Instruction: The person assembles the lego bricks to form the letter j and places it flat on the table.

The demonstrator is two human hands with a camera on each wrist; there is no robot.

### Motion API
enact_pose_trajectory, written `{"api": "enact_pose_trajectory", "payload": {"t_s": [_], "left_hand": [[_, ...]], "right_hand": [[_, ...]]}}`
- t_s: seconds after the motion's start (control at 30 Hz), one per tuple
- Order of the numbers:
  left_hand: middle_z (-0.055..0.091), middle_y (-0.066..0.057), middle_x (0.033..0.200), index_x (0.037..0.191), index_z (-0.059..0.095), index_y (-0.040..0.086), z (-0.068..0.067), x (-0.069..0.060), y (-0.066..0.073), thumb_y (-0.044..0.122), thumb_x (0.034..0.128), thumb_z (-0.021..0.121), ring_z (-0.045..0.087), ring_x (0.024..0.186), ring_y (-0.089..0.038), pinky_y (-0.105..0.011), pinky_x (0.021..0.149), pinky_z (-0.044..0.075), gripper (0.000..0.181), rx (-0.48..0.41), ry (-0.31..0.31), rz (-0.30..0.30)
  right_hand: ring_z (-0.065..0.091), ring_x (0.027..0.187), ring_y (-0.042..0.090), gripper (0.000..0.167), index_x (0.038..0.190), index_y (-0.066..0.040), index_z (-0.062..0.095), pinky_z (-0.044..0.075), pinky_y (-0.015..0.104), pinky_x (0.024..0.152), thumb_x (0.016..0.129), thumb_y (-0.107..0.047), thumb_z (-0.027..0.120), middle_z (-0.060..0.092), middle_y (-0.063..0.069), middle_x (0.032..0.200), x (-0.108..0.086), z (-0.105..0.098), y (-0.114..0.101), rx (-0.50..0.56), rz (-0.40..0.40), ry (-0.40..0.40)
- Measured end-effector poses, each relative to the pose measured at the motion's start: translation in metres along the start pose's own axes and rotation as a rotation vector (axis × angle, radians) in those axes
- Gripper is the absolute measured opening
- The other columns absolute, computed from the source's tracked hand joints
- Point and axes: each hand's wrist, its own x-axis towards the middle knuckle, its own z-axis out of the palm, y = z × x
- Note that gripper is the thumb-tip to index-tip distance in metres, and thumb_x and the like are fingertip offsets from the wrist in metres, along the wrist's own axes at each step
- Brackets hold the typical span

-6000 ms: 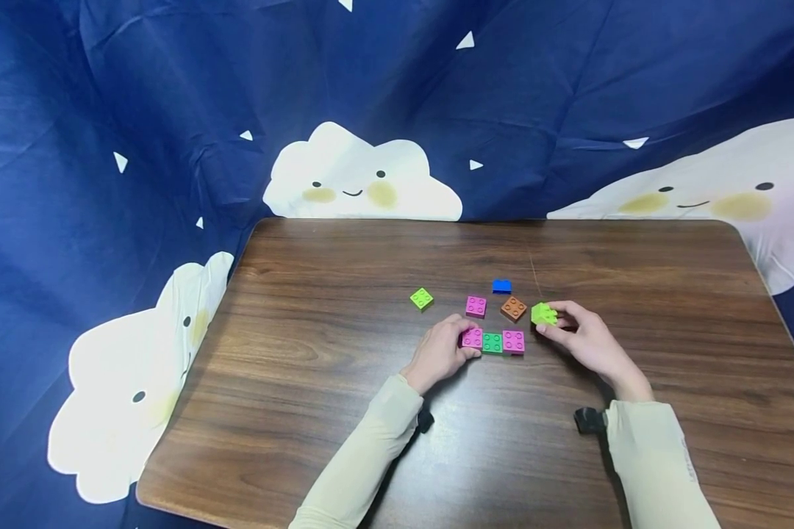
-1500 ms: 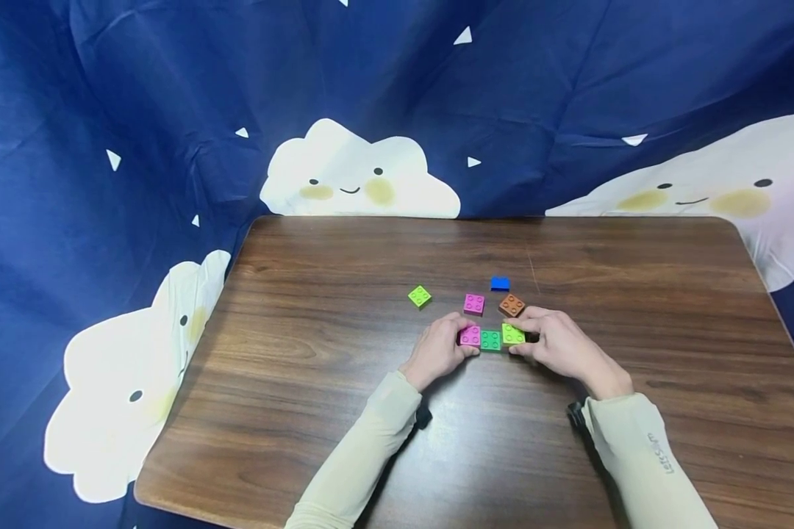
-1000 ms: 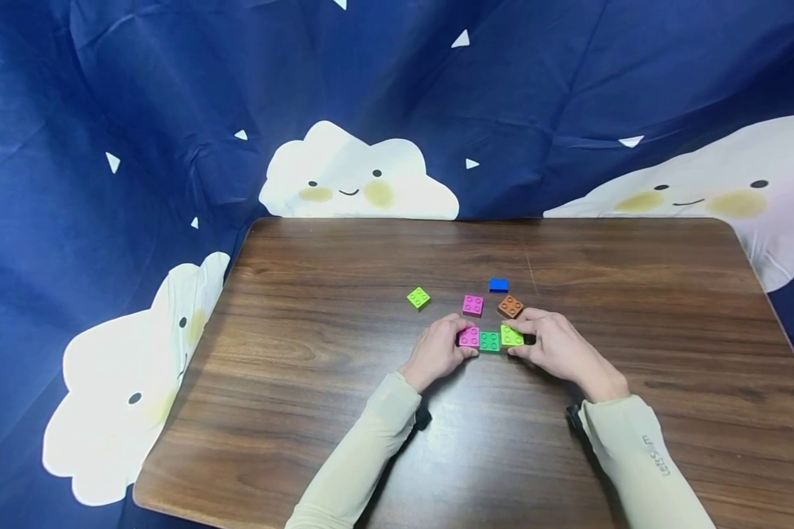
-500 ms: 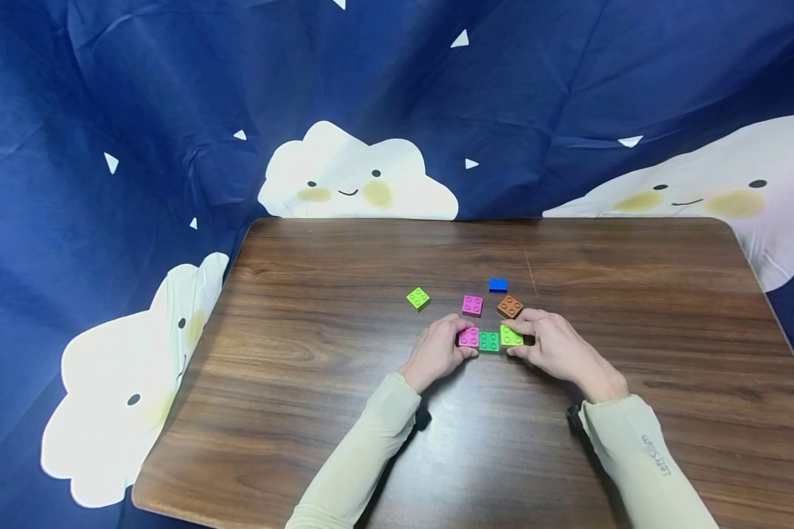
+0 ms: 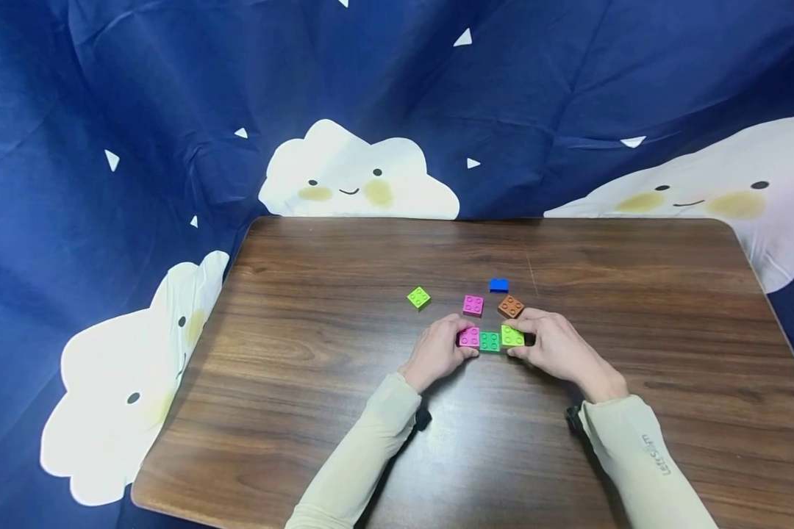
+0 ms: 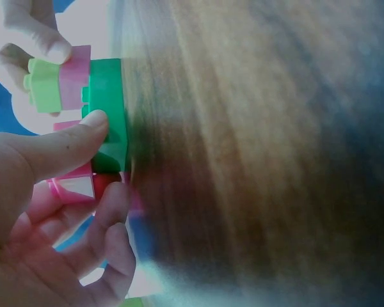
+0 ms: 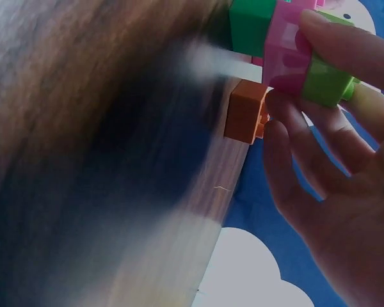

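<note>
A green brick [image 5: 490,342] lies low on the table, with a pink brick [image 5: 469,336] on its left end and a lime brick [image 5: 512,336] stacked over another pink brick [image 7: 287,48] at its right end. My left hand [image 5: 434,351] grips the left end of this build, its thumb against the green brick [image 6: 112,121] in the left wrist view. Thumb and fingers of my right hand [image 5: 562,351] pinch the lime and pink stack. In the left wrist view a red piece [image 6: 106,184] shows beneath the left pink brick, partly behind fingers.
Behind the build lie a loose lime brick [image 5: 419,297], a pink brick [image 5: 473,306], a blue brick [image 5: 499,285] and a brown-orange brick [image 5: 511,306], the last close to my right fingertips. A blue cloth with clouds hangs beyond the table [image 5: 291,411].
From six seconds ago, my right hand has moved left, bringing the lime brick from beside the build onto its right pink brick. My left hand has kept its grip. Little differs over the last second.
</note>
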Motion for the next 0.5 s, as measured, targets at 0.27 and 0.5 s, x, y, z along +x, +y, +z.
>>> {"api": "enact_pose_trajectory", "payload": {"t_s": [0.27,0.5], "left_hand": [[0.066,0.005,0.103,0.115,0.069,0.017,-0.0001,-0.0004,-0.0005,0.030,0.0781,0.079,0.063,0.092,-0.012,-0.025,0.078,0.050,0.041,-0.002,0.001,0.002],[0.066,0.005,0.102,0.115,0.069,0.017,-0.0003,0.0004,-0.0007,0.030,0.0781,0.079,0.063,0.090,-0.012,-0.026,0.077,0.050,0.041,0.000,-0.005,-0.003]], "right_hand": [[0.058,0.087,0.019,0.044,0.118,-0.006,0.067,0.047,0.040,0.079,0.077,-0.016,0.080,0.064,0.004,0.101,-0.0020,0.0054,0.0021,0.020,0.004,0.015],[0.056,0.093,0.021,0.043,0.119,-0.008,0.064,0.045,0.044,0.084,0.080,-0.020,0.078,0.061,0.006,0.105,-0.0037,0.0097,0.0043,0.082,0.029,0.002]]}}
